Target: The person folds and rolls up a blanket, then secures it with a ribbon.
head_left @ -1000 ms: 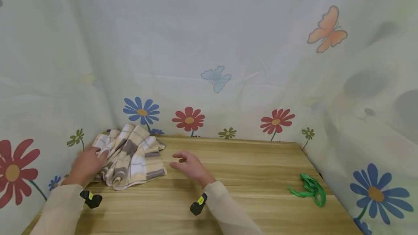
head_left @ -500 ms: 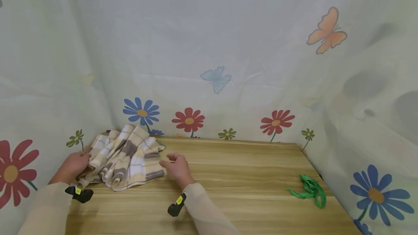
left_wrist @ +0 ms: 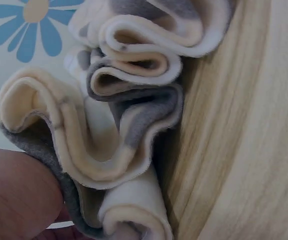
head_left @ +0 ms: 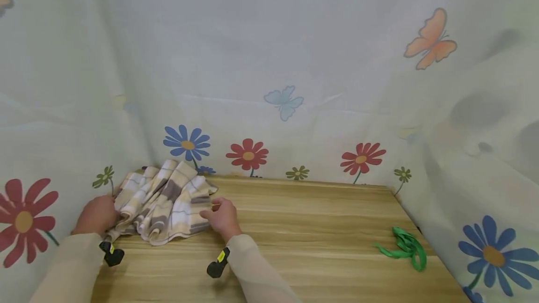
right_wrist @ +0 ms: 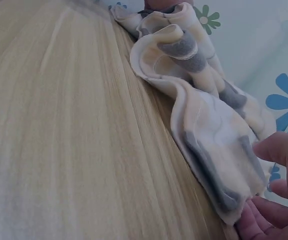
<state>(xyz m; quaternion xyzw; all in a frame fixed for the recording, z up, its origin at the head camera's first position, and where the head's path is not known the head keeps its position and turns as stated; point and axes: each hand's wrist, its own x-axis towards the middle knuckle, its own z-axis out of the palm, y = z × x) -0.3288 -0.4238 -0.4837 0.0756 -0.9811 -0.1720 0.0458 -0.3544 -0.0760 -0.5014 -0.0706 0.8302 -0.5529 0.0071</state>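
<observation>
A bunched plaid fleece cloth (head_left: 168, 200) in beige, white and grey lies in loose folds at the table's back left. At its left end, my left hand (head_left: 96, 215) pinches the edge; the left wrist view shows the thumb (left_wrist: 19, 195) against a grey fold and other fingers partly hidden below it. My right hand (head_left: 223, 218) is at the opposite end. In the right wrist view its thumb (right_wrist: 274, 149) lies over the cloth while fingers (right_wrist: 254, 220) reach under the border, holding that edge between them.
A crumpled green ribbon-like strip (head_left: 406, 249) lies near the right side of the wooden table (head_left: 316, 247). A pale curtain (head_left: 236, 60) printed with flowers and butterflies rises around the back and sides. The cloth lies close to its left corner.
My left hand has gone from on top of the folds to the cloth's left edge. My right hand has moved left onto its right edge. The cloth lies nearly the same.
</observation>
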